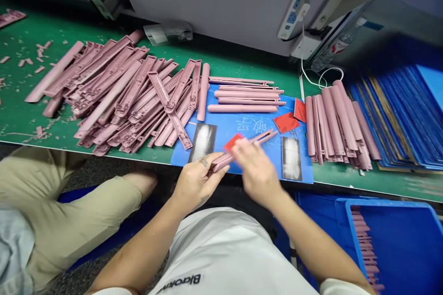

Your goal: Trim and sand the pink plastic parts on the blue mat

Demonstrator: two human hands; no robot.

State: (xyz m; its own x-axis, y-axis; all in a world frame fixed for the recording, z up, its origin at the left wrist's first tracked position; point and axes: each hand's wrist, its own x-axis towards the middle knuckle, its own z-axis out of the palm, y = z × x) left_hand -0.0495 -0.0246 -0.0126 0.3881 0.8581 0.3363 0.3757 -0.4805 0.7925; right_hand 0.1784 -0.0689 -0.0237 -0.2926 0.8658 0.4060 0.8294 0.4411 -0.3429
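My left hand is closed round the near end of a long pink plastic part that points right over a blue mat. My right hand is blurred by motion; it presses a small red pad against that part. Whether its fingers are closed I cannot make out. Two more red pads lie on the mat to the right.
A big heap of pink parts lies on the green bench at left, a neat row behind the mat, another stack at right. Blue sheets lie far right. A blue bin stands below right. Another person's leg is at left.
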